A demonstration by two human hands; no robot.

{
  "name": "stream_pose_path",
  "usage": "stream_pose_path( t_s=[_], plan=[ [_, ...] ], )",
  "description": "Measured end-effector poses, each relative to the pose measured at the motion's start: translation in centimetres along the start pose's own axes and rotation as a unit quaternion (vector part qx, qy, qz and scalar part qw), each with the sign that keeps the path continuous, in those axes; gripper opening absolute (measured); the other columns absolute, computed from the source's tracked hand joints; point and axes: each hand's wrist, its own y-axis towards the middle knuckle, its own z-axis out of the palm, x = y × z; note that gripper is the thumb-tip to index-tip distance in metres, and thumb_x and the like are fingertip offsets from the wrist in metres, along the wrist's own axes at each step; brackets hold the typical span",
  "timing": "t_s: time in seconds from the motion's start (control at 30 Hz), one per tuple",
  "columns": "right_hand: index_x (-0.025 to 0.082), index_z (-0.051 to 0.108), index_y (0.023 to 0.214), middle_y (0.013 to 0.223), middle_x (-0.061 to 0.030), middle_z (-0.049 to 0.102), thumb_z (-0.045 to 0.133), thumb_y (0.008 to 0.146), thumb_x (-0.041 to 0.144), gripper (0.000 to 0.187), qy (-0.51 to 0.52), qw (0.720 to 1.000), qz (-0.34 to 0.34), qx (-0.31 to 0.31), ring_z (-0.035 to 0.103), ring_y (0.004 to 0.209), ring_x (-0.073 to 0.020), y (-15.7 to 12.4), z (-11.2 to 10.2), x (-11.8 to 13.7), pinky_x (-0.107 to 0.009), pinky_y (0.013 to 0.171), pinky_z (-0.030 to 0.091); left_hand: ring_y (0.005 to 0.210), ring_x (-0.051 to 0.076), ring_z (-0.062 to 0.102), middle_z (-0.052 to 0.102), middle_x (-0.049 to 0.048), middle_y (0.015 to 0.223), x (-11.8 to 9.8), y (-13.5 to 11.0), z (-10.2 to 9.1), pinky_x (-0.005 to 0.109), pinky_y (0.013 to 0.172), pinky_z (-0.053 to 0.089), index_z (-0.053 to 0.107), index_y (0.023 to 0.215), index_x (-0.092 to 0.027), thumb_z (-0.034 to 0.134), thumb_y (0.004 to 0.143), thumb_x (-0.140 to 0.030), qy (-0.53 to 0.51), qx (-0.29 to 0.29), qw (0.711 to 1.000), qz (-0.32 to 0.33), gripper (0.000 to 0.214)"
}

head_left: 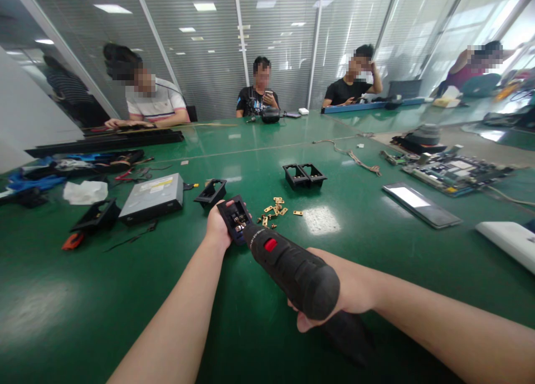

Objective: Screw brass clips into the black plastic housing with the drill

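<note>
Centrally, head view: the left hand (218, 229) has its fingers wrapped around a black frame (234, 215); the right hand (349, 283) grips a power driver (292, 272) aimed there. Apparently partway: metal contacts (241, 226) sit inside, while brass plates (276, 209) lie loose toward two o'clock on the worktop (125, 295).

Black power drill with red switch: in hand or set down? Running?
In hand: the right hand grips the drill, nose pointed at the black plastic frame in the left hand. Running: cannot tell.

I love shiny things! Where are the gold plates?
In the head view, the gold plates lie near centre, right of the black housing in the left hand.
</note>
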Motion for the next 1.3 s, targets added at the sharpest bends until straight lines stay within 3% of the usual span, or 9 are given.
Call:
stream_pose_path(
  t_s=[0.73,1.3],
  plan=[
    [0.015,0.068,0.075,0.077,0.0000,0.069,0.092,0.057,0.025,0.032,-0.001,1.000,0.014,-0.005,0.065,0.072,-0.0185,-0.07,0.05,-0.15,-0.027,0.064,0.049,0.050,0.024,0.065,0.067,0.0079,0.063,-0.03,-0.20,0.13,0.037,0.048,0.053,0.063,0.087,-0.014,0.045,0.082,-0.029,0.007,0.007,1.000,0.006,0.025],
    [0.015,0.067,0.077,0.079,0.0009,0.070,0.091,0.060,0.023,0.031,0.002,1.000,-0.006,0.005,0.066,0.074,-0.0182,-0.06,-0.01,-0.05,-0.028,0.068,0.051,0.050,0.025,0.065,0.068,0.0077,0.066,-0.08,-0.18,0.22,0.037,0.047,0.052,0.065,0.098,-0.014,0.047,0.081,-0.031,-0.008,-0.008,1.000,-0.006,0.030]
  ],
)
